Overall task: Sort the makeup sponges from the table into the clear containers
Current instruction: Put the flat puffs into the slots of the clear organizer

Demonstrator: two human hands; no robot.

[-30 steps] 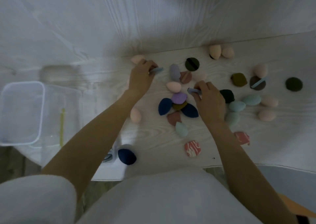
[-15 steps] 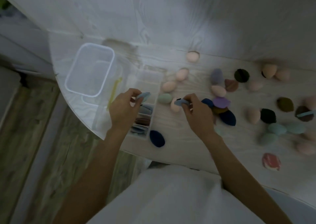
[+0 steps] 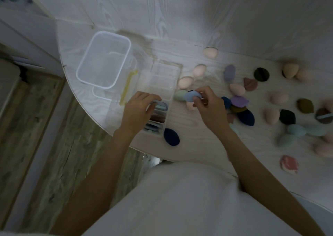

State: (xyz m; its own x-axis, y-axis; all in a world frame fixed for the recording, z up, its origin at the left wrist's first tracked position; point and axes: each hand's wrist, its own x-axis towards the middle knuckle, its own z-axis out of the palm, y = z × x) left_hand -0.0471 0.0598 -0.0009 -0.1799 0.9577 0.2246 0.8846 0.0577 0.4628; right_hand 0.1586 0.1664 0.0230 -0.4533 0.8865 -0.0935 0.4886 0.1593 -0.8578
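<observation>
Our left hand (image 3: 138,109) pinches a light blue puff (image 3: 161,104) over the divided clear container (image 3: 169,84), probably into its slot. Our right hand (image 3: 207,105) grips another blue puff (image 3: 191,97) beside it; we should slide each in upright, edge first.

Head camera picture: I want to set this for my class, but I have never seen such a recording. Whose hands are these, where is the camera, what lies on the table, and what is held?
No machine here: a person wears one camera on the head, looking down at their own bare hands. The left hand presses a pale blue flat sponge into the divided clear container. The right hand pinches a light blue puff beside it. A larger clear tub stands further left. Many egg-shaped and round sponges lie loose on the white table, such as a navy sponge by the container.
</observation>
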